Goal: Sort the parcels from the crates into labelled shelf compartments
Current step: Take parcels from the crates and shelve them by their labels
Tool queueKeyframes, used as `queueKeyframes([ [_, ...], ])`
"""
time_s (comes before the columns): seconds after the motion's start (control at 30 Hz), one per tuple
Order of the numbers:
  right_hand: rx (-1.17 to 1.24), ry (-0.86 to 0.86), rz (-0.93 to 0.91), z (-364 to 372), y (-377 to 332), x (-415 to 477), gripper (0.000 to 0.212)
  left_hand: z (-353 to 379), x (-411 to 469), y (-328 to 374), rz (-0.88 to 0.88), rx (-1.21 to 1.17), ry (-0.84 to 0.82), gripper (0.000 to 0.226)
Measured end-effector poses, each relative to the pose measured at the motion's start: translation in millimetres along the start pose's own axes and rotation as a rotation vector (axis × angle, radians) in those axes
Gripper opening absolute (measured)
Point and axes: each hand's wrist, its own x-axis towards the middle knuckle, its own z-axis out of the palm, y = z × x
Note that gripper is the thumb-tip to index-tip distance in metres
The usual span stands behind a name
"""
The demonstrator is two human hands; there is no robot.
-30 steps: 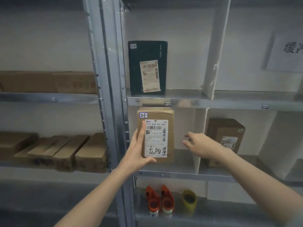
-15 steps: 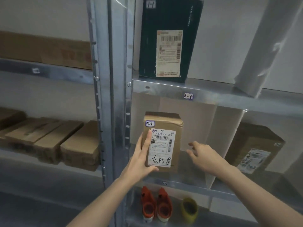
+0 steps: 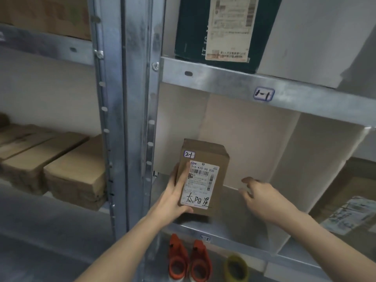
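The left hand [image 3: 173,198] gripped an upright brown cardboard parcel [image 3: 204,176], white shipping label and "2-1" sticker facing out, at the metal shelf's [image 3: 227,228] front edge; the right hand [image 3: 262,197] hovered beside it, fingers loosely spread.

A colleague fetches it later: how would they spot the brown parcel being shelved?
Find the shelf edge labelled 1-1. In the compartment just below, the left hand holds a brown parcel upright. It alone among nearby boxes shows a handwritten 2-1 sticker.
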Motion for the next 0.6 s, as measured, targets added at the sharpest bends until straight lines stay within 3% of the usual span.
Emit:
queueKeyframes([
  [0.23, 0.024, 0.016, -0.030, 20, 1, 17, 0.043, 13, 11, -22, 0.015, -0.046, 0.052, 0.136],
  [0.6, 0.028, 0.069, -0.050, 31, 2, 16, 0.042, 21, -2, -24, -0.010, 0.156, 0.203, 0.150],
])
